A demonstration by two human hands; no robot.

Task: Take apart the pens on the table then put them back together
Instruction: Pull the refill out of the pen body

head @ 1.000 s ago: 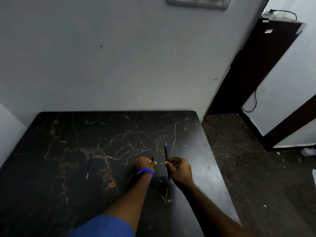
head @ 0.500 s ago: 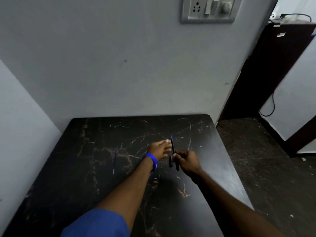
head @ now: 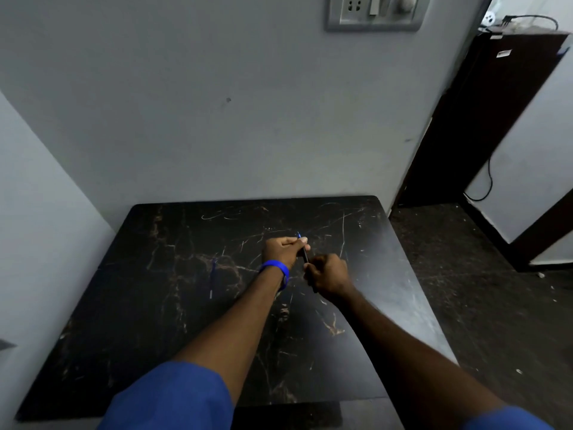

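black, slim pen (head: 303,251) now pinched at both ends: left hand (head: 283,251) closed round its upper part, just under the blue tip, right hand (head: 328,274) closed round the lower end. half a second back, left fingers lay flat and open beside the barrel, not yet holding; a second back, both fists sat apart, with a small dark piece at the left one. so: grip of the left gone from open to shut on the pen, hands drawn close together above the dark marbled surface (head: 155,321). reads as the start of a twist or pull, or a seating of a part, though cannot tell which from this blur. whether the barrel is whole or already split, also hidden by the fingers.

count, as far as visible: two pens. one black in the hands, lifted off the surface near its far middle. one blue pen (head: 213,279), thin, lying flat and untouched well to the left of the left wrist. one blue wristband (head: 276,270) on the left wrist. two blue sleeves. no loose caps or refills clearly seen on the surface.
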